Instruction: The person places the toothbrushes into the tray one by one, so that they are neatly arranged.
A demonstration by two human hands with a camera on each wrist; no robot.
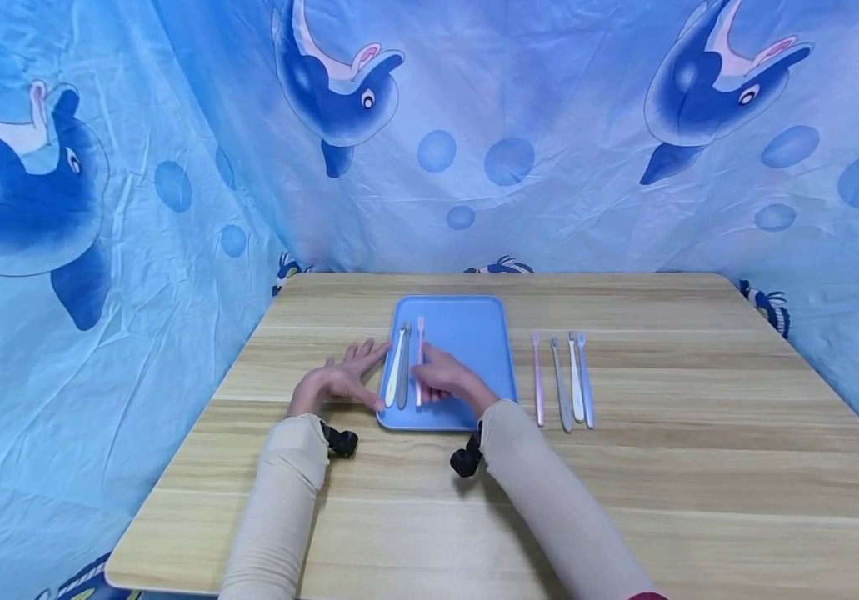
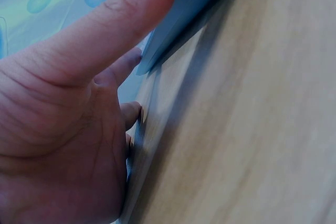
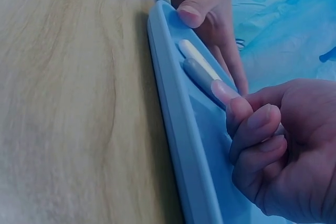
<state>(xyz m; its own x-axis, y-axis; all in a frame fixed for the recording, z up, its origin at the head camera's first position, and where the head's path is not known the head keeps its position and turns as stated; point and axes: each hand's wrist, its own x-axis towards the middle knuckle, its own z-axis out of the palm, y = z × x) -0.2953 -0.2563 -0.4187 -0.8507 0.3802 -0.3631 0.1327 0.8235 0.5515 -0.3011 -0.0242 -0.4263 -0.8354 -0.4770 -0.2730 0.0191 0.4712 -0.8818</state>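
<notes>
Left hand (image 1: 339,382): fingers spread wide at the left rim of the blue tray (image 1: 470,321). In it, white toothbrush (image 1: 395,375), grey toothbrush (image 1: 403,375) beside. Next, pink toothbrush (image 1: 420,335) over the tray, handle pinched by the right hand's (image 1: 446,377) fingers; tray contact unclear from here. Rightward, four more toothbrushes (image 1: 561,387) on the desk (image 1: 669,400).

Blue sheeting (image 1: 579,200) hangs behind a wooden table (image 1: 699,417).
</notes>
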